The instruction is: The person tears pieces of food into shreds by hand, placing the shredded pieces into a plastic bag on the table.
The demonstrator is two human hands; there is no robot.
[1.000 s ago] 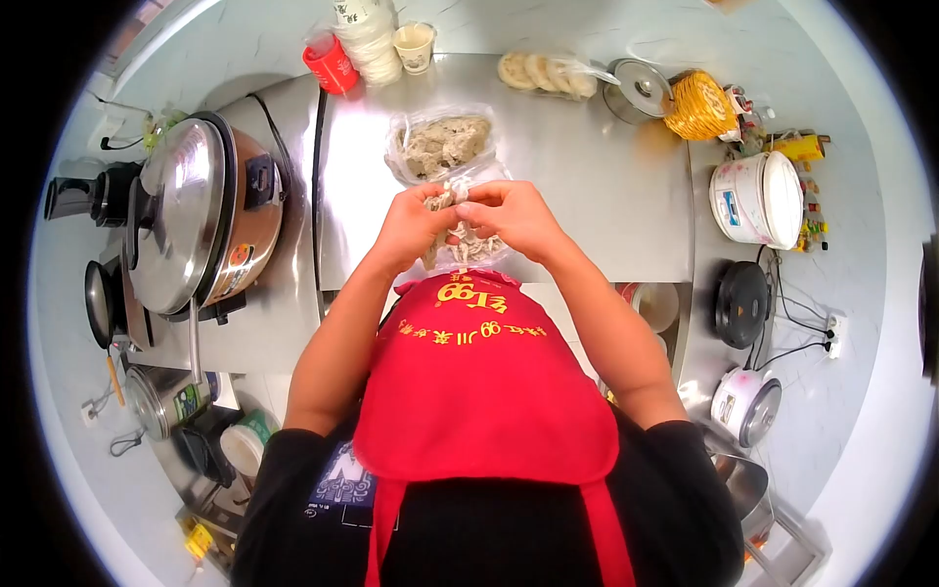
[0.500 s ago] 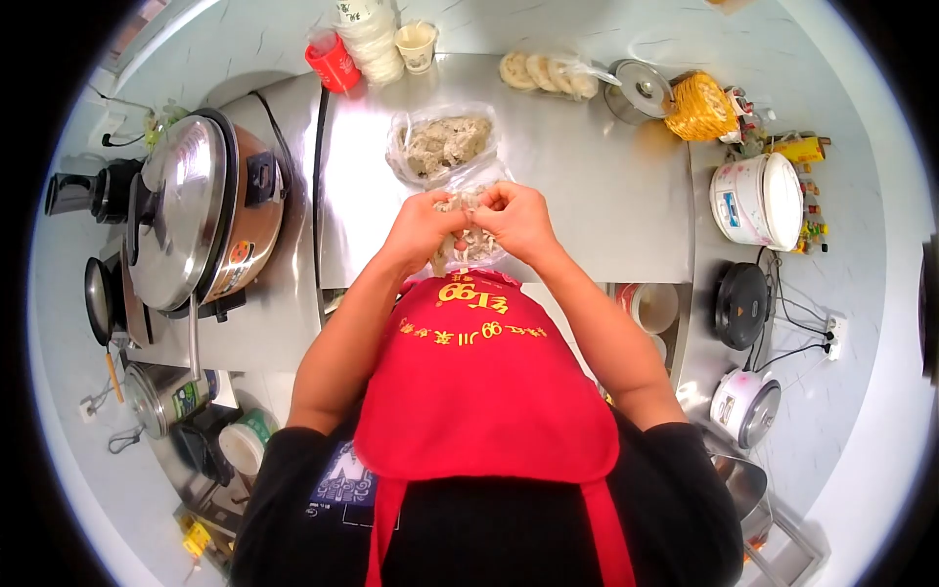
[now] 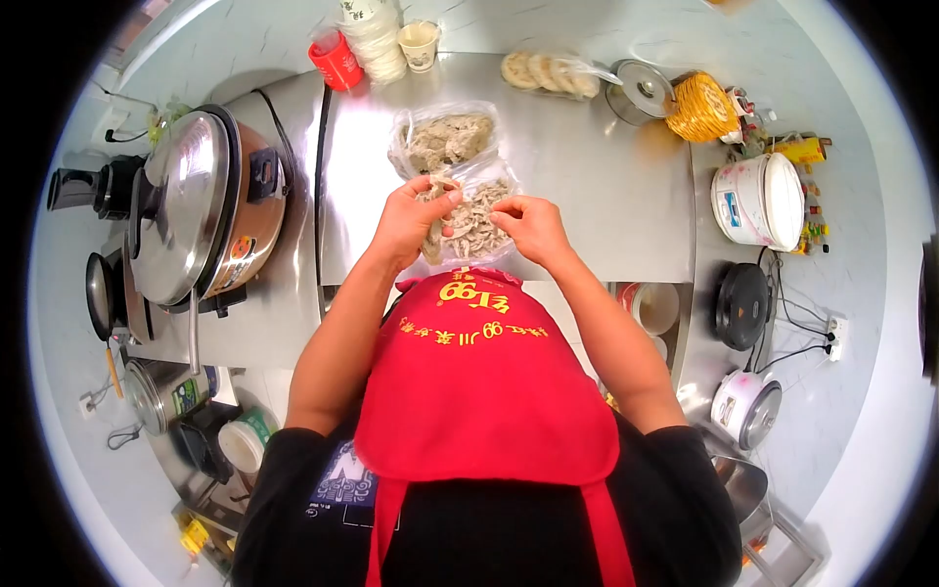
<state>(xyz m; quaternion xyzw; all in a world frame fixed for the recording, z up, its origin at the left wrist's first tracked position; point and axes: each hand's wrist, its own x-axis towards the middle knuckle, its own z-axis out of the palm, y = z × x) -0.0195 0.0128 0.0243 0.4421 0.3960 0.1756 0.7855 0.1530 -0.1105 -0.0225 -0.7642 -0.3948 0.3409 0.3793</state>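
Just above the near plastic bag, my left hand (image 3: pixel 406 223) is closed on a pale, stringy food piece (image 3: pixel 436 188), its strands hanging from the fingers. My right hand (image 3: pixel 533 231) is at the right side of that bag, thumb and fingers pinched together; whatever may be between them is too small to make out. Below both hands lies a pile of torn greyish-beige food strips (image 3: pixel 477 227) on clear plastic. Just beyond it, another open clear bag (image 3: pixel 399 147) holds a larger lump of similar food (image 3: pixel 450 139).
Steel worktop (image 3: pixel 597 186) surrounds the bags. A large lidded cooker (image 3: pixel 181 210) stands left. At the back are a red cup (image 3: pixel 335 65), a paper cup (image 3: pixel 419 46), bagged flatbreads (image 3: pixel 550 74) and a lidded metal pot (image 3: pixel 641 93). A white bucket (image 3: pixel 758 201) stands right.
My hands have moved apart: the left slightly left and up with the stringy piece, the right to the right and slightly down. More of the torn strips shows between them.
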